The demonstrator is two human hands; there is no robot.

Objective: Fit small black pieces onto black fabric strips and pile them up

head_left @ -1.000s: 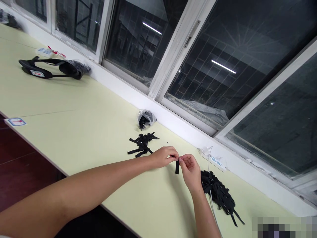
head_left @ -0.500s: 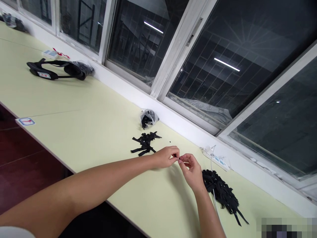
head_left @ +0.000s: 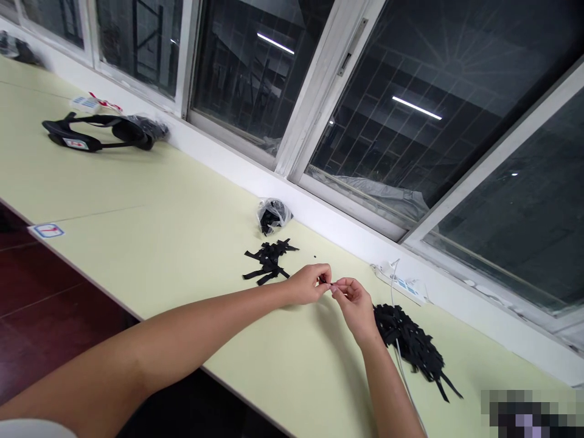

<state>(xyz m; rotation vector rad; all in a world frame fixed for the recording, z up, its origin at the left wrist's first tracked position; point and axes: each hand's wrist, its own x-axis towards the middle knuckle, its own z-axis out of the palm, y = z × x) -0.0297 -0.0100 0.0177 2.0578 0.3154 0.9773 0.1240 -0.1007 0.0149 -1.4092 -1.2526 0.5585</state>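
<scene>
My left hand (head_left: 310, 285) and my right hand (head_left: 356, 309) meet fingertip to fingertip above the table. Both are closed in a pinch on a small black piece (head_left: 324, 280), mostly covered by the fingers, so its kind is unclear. Just beyond my left wrist lies a small pile of black fabric strips (head_left: 270, 258). Behind that stands a clear plastic bag (head_left: 274, 216) with black pieces inside. A larger heap of black strips (head_left: 413, 344) spreads out to the right of my right hand.
A white power strip (head_left: 404, 287) lies along the window ledge, and a white cable (head_left: 403, 368) runs past my right forearm across the heap. A black headband-like device (head_left: 82, 143) rests at the far left. The table's front edge passes beneath my left arm.
The view has shifted slightly. Both hands stay together in much the same pinch on the small black piece.
</scene>
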